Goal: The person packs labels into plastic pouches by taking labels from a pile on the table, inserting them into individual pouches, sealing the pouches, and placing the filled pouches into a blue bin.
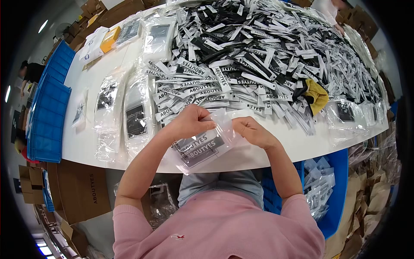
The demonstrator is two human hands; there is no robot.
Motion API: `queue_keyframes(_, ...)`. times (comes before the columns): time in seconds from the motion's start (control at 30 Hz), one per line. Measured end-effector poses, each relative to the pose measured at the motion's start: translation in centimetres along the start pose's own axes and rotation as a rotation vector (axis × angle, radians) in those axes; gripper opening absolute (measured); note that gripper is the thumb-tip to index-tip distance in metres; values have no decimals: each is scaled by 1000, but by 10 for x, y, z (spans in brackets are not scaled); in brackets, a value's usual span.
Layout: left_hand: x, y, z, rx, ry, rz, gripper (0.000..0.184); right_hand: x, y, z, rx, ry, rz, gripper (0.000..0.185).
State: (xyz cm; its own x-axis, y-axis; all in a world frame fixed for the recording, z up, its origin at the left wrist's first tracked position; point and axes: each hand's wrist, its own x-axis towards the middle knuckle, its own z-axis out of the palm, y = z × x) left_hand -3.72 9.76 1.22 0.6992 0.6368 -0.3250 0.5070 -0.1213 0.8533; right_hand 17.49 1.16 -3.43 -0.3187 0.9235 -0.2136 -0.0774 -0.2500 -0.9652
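Observation:
A clear plastic bag (pixel 210 156) with a grey ABOUTYES print hangs tilted over the table's front edge. My left hand (pixel 192 122) pinches its upper left part, thumb pressed on the film. At the bag's upper right edge, the fingers of my right hand (pixel 255 132) are closed on the film. A strip with ABOUTYES lettering shows at the bag's lower left; whether it lies inside is unclear. Just beyond my hands lies a big heap of narrow black and white ABOUTYES packets (pixel 207 90).
Stacks of clear bags (pixel 137 123) lie left of the heap, with more bags (pixel 347 114) at right. A yellow and black glove (pixel 316 96) rests on the packets. Blue crates (pixel 49 108) stand at left. A blue bin (pixel 338 190) with filled bags sits below the table.

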Motion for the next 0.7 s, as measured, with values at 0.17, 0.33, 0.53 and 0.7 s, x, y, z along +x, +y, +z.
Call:
queue_keyframes(0.17, 1, 1, 17, -79, 58, 38, 24, 1, -9, 19, -289, 83, -154, 18)
queue_keyframes(0.33, -5, 1, 28, 58, 268, 213, 22, -8, -9, 25, -324, 168, -177, 18)
queue_keyframes(0.53, -12, 11, 33, 625, 427, 650, 6, -23, -6, 17, -691, 197, -375, 13)
queue_keyframes(0.7, -3, 25, 43, 799, 228, 651, 12, -41, -13, 18, -740, 272, -427, 13)
